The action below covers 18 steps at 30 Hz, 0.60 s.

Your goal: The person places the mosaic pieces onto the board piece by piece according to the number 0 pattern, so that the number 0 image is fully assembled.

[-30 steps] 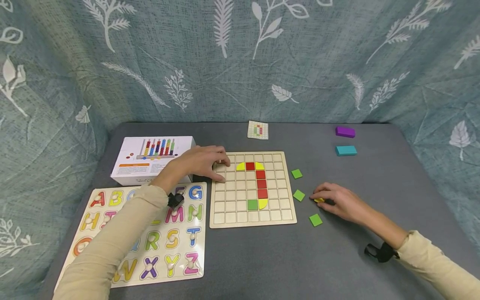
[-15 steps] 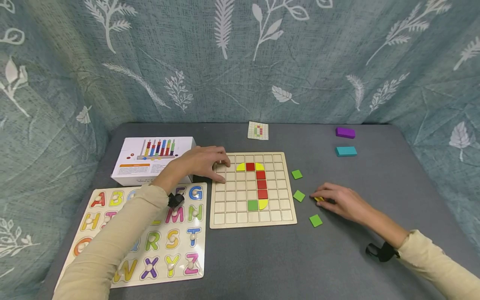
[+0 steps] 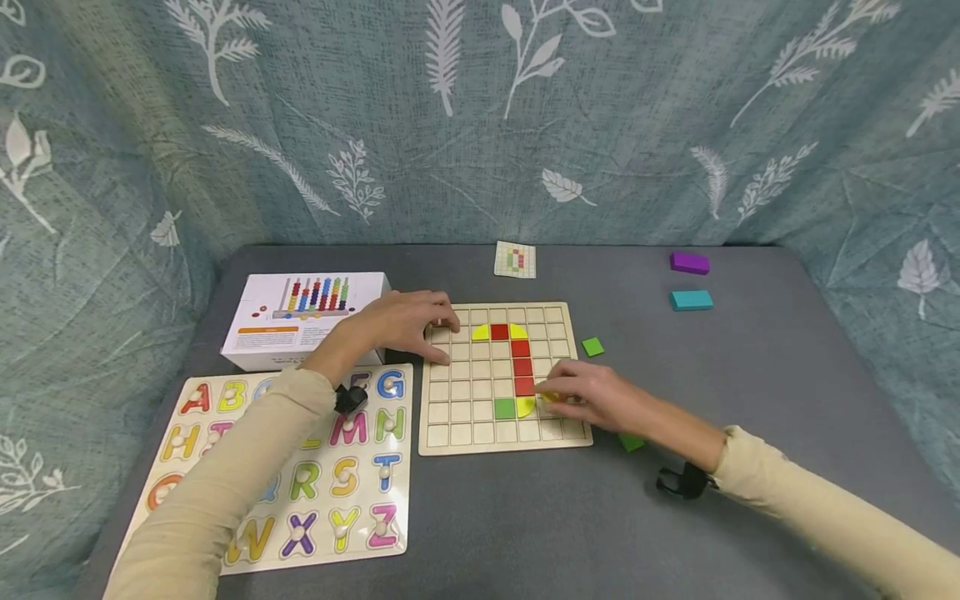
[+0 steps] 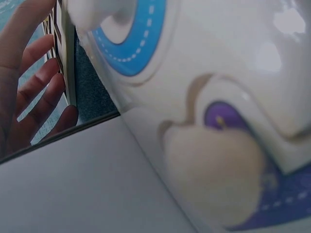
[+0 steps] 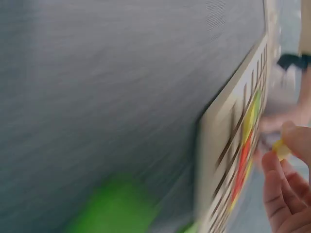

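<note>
My right hand [image 3: 600, 396] pinches a small yellow tile [image 5: 281, 149] between thumb and fingertips, over the right part of the wooden grid board [image 3: 461, 435]. On the board lie several red tiles [image 3: 522, 367], yellow rounded-edge tiles [image 3: 481, 333] and one green square tile [image 3: 505, 409], together forming a hooked shape. At the board's upper left edge rests my left hand [image 3: 408, 323], thumb and fingers spread apart and relaxed. In the left wrist view its fingers [image 4: 41, 90] appear beside the board's edge.
Loose green tiles [image 3: 592, 346] lie right of the board, one partly under my right wrist. A pattern card [image 3: 515, 260] lies behind it. Purple [image 3: 689, 263] and teal blocks [image 3: 691, 301] sit back right. A white box [image 3: 262, 310] and alphabet puzzle [image 3: 397, 529] are left.
From the table on the right, my right hand has moved left over the board, carrying the yellow tile. My left hand has stayed in place.
</note>
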Each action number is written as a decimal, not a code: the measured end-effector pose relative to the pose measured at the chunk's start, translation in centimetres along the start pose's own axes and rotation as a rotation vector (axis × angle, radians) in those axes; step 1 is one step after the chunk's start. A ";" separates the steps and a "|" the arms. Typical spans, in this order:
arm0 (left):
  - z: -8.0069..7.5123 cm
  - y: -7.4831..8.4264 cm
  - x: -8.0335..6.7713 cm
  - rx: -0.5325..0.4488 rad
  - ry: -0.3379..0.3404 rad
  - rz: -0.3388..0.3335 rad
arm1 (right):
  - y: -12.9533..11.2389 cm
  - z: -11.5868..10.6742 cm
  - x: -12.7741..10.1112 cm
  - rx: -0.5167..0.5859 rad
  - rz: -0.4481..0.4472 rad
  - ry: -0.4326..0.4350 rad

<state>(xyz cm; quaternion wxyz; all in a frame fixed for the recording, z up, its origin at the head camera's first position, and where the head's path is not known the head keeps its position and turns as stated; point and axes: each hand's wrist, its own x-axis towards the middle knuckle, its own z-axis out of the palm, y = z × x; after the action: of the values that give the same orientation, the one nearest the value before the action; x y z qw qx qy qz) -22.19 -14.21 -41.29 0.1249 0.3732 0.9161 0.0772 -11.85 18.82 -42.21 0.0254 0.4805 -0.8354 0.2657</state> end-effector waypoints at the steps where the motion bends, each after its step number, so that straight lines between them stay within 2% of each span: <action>1: 0.0 0.0 0.0 0.001 0.002 0.002 | -0.3 0.5 0.9 -0.006 -0.022 -0.016; 5: 0.0 0.0 0.0 0.013 0.010 0.016 | -1.2 2.3 4.1 -0.063 -0.080 -0.068; 8: -0.1 0.1 0.1 0.018 0.015 0.022 | -1.4 3.2 5.6 -0.093 -0.101 -0.084; 13: -0.1 0.0 0.0 0.018 0.011 0.022 | -1.5 4.1 7.0 -0.120 -0.113 -0.080; 18: 0.0 0.0 -0.1 0.006 0.014 0.023 | -1.8 5.0 7.2 -0.164 -0.125 -0.083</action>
<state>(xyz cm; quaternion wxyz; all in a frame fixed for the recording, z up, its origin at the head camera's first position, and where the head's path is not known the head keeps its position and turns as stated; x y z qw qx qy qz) -22.09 -14.27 -41.29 0.1165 0.3836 0.9128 0.0783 -13.24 10.07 -43.57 0.0465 0.5386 -0.8230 0.1744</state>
